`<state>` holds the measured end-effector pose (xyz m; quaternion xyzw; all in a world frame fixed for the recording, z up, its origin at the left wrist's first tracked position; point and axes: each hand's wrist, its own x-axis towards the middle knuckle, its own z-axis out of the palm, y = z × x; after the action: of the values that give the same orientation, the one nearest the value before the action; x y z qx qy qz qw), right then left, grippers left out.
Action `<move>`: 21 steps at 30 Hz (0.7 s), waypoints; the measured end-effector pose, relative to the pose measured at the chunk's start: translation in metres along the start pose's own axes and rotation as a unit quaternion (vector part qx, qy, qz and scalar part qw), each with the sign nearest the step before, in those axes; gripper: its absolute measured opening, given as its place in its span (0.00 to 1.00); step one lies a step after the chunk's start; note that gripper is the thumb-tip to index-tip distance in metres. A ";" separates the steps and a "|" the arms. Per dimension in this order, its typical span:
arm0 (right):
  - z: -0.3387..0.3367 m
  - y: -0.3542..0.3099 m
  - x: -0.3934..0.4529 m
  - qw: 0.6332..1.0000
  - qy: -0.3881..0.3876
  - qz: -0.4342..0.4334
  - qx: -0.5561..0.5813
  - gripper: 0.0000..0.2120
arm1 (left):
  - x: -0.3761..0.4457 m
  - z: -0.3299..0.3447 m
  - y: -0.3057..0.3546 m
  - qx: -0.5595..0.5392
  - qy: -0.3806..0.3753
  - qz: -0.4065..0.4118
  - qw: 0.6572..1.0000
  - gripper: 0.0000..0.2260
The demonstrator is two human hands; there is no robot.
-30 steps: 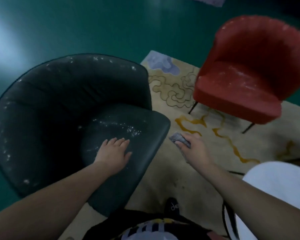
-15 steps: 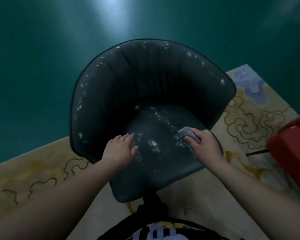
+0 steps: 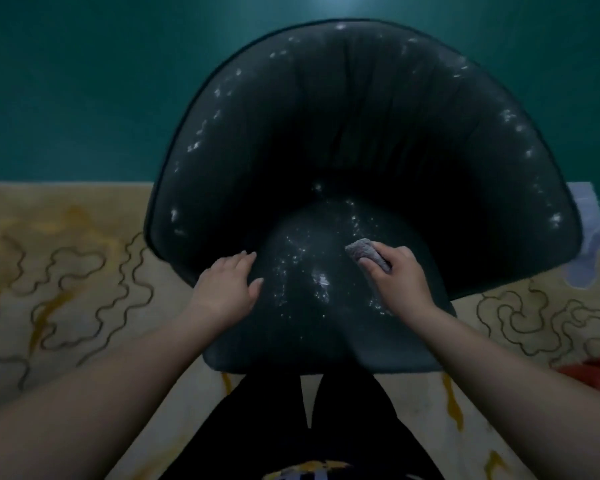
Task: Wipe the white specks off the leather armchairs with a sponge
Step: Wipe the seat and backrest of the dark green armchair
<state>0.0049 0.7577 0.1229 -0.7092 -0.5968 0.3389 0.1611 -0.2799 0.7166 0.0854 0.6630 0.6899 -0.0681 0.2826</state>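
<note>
— Closest to the body: two bare arms reaching out over dark trousers (image 3: 309, 410).

— And the hands?

— Left hand (image 3: 227, 289) lying flat on the near left of the seat, fingers straight, gripping nothing. Right hand (image 3: 397, 282) curled round the grey sponge (image 3: 366, 252), pressing it onto the seat of the black armchair (image 3: 361, 133).

— Different from a second ago?

— Yes! Back then, sponge held off the front edge of the seat, over the rug (image 3: 66, 271). Half a second ago, just touching the right side. Now down on the leather, further in (chair also square in front now, not off to one side).

— Meaning?

— Wiping probably just starting. White specks (image 3: 321, 284) thick between the two hands, not gone yet.

— Past the hands?

— More specks scattered all round the curved back, left and right. Lots left to clean.

— And the red chair?

— Only a red corner (image 3: 593, 370) low on the right, beside the right arm. Not touched, by the look of it.
</note>
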 end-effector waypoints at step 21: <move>0.161 0.078 0.142 0.946 -0.235 -0.220 -0.051 0.21 | 0.028 0.192 0.004 -0.201 0.139 -0.258 0.935 0.24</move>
<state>-0.0377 0.8466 -0.0836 -0.4682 -0.7752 0.4210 0.0505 -0.2176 0.6518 -0.0868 0.3944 0.8689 0.0940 0.2839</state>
